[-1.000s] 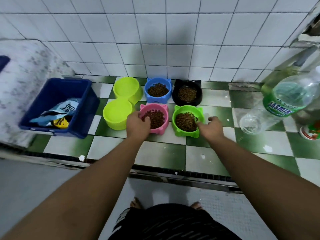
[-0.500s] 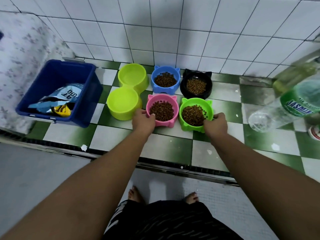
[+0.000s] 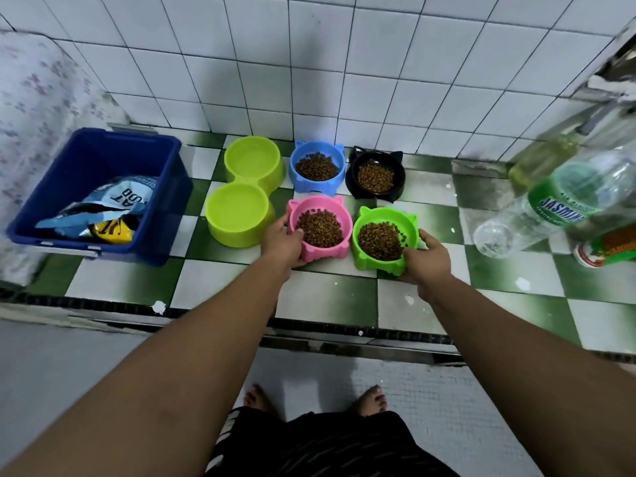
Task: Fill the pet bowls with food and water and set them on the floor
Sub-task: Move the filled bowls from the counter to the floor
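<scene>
Now the hands have closed on their bowls: 1 second ago they only reached over the kibble. The left grip [image 3: 282, 241] holds the near rim of the pink bowl [image 3: 311, 205], thumb hooked inside, and the right grip [image 3: 426, 258] clasps the green bowl [image 3: 389, 214] the same way. Both bowls are at the front of the counter [image 3: 330, 287], the green bowl seemingly tipped toward the person, so I judge the carry to the floor is starting.

Count: 4 cat-eared bowls with kibble, the blue bowl [image 3: 309, 187] and black bowl [image 3: 395, 166] behind untouched. There is 1 lime double bowl [image 3: 241, 235] with 2 wells, contents unclear. Also 1 blue bin [image 3: 165, 187] of food packets [image 3: 113, 201] and 1 clear bottle [image 3: 537, 211] on its side.
</scene>
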Demonstrator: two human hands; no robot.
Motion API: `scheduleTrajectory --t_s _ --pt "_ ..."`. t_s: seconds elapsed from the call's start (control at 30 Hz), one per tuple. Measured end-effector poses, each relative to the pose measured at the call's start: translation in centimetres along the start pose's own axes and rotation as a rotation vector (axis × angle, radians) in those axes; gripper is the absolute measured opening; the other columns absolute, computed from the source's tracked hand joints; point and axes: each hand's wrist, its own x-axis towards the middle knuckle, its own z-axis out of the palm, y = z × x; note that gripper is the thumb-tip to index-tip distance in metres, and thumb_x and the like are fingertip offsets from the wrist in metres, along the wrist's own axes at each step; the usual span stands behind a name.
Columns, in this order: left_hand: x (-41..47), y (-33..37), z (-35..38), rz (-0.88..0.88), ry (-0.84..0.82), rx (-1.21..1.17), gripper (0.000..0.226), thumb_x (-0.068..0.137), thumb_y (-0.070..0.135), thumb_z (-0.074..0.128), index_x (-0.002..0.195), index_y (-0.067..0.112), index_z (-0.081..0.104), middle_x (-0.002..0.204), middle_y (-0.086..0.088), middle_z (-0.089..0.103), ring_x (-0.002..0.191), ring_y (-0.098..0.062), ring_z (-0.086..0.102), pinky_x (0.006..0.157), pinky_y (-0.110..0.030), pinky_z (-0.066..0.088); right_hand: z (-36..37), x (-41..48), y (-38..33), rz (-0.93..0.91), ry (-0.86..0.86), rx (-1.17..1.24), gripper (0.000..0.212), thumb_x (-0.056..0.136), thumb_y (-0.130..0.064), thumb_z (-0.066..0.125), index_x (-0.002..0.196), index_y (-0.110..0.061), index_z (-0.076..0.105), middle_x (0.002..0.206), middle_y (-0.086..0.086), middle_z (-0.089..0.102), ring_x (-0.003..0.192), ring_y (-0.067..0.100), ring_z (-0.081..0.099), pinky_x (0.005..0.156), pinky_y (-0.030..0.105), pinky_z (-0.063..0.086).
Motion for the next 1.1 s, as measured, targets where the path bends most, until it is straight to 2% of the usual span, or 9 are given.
scheduleTrajectory --t_s 0.17,0.3,0.43,0.57,0.7,0.83,0.9,0.97,1.1 --pt "0.7 -1.0 -2.4 0.106 -0.050 0.120 0.053 0.100 0.007 0.050 0.141 0.039 0.057 0.125 0.006 0.066 0.107 -0.023 0.068 0.089 -0.051 0.060 -0.3 -2.1 0.4 0.006 0.045 0.128 0.063 0.085 0.003 0.066 0.142 -0.022 0.051 0.083 0.009 0.065 0.076 0.030 0.065 0.077 0.059 0.056" --pt "-0.2 -0.7 -4.4 0.133 -0.108 0.154 0.048 0.103 0.010 0.051 0.141 0.040 0.057 0.126 0.005 0.065 0.103 -0.022 0.070 0.076 -0.050 0.064 -0.5 -4.8 0.1 -0.016 0.096 0.178 0.061 0.088 -0.001 0.066 0.141 -0.025 0.052 0.095 0.014 0.065 0.079 0.033 0.066 0.074 0.060 0.057" --pt "-2.0 -0.7 -5.9 0.184 -0.113 0.160 0.049 0.102 0.011 0.054 0.143 0.038 0.055 0.122 0.004 0.066 0.101 -0.022 0.071 0.074 -0.049 0.065 -0.5 -7.3 0.2 -0.053 0.070 0.165 0.057 0.088 0.000 0.062 0.138 -0.027 0.054 0.104 0.021 0.066 0.081 0.032 0.069 0.070 0.061 0.058" --pt "-4.3 -1.6 -7.9 0.264 -0.037 0.149 0.045 0.100 0.015 0.060 0.139 0.039 0.059 0.120 0.003 0.070 0.097 -0.021 0.073 0.072 -0.047 0.065 -0.3 -9.4 0.1 -0.083 0.040 0.160 0.056 0.089 0.004 0.057 0.136 -0.026 0.053 0.096 0.012 0.059 0.081 0.029 0.065 0.067 0.054 0.060" --pt "-7.6 -2.9 -11.3 0.290 0.089 0.141 0.041 0.097 0.019 0.064 0.131 0.042 0.064 0.105 0.006 0.070 0.092 -0.024 0.073 0.071 -0.049 0.065 0.3 -11.4 0.4 -0.149 -0.078 0.092 0.055 0.091 0.001 0.057 0.138 -0.027 0.050 0.099 0.011 0.056 0.077 0.023 0.064 0.062 0.048 0.060" --pt "-11.7 -6.0 -16.1 0.317 0.219 0.156 0.041 0.091 0.029 0.063 0.128 0.045 0.066 0.094 -0.004 0.076 0.081 -0.022 0.076 0.064 -0.045 0.065 1.9 -14.5 1.3 -0.200 -0.195 -0.004 0.052 0.090 -0.001 0.057 0.135 -0.028 0.051 0.087 0.007 0.058 0.076 0.030 0.064 0.067 0.056 0.060" --pt "-14.1 -7.5 -18.6 0.321 0.295 0.141 0.037 0.093 0.030 0.063 0.126 0.044 0.068 0.092 -0.002 0.076 0.082 -0.021 0.075 0.060 -0.041 0.065 3.1 -16.5 1.6 -0.206 -0.273 -0.034 0.050 0.091 -0.002 0.057 0.130 -0.032 0.052 0.091 0.010 0.061 0.079 0.031 0.066 0.068 0.057 0.060" --pt "-16.2 -9.0 -21.4 0.307 0.358 0.101 0.035 0.093 0.032 0.064 0.126 0.044 0.068 0.094 -0.002 0.076 0.083 -0.023 0.076 0.060 -0.045 0.065 4.6 -18.5 1.8 -0.215 -0.354 -0.073 0.050 0.091 -0.003 0.057 0.130 -0.034 0.051 0.096 0.012 0.063 0.083 0.031 0.069 0.067 0.056 0.060" --pt "-19.7 -12.2 -27.9 0.240 0.480 -0.017 0.032 0.098 0.028 0.065 0.129 0.035 0.069 0.095 -0.004 0.076 0.077 -0.022 0.076 0.058 -0.040 0.064 9.1 -22.6 3.0 -0.267 -0.491 -0.131 0.051 0.091 -0.003 0.056 0.133 -0.031 0.050 0.100 0.014 0.064 0.076 0.027 0.069 0.061 0.046 0.061"
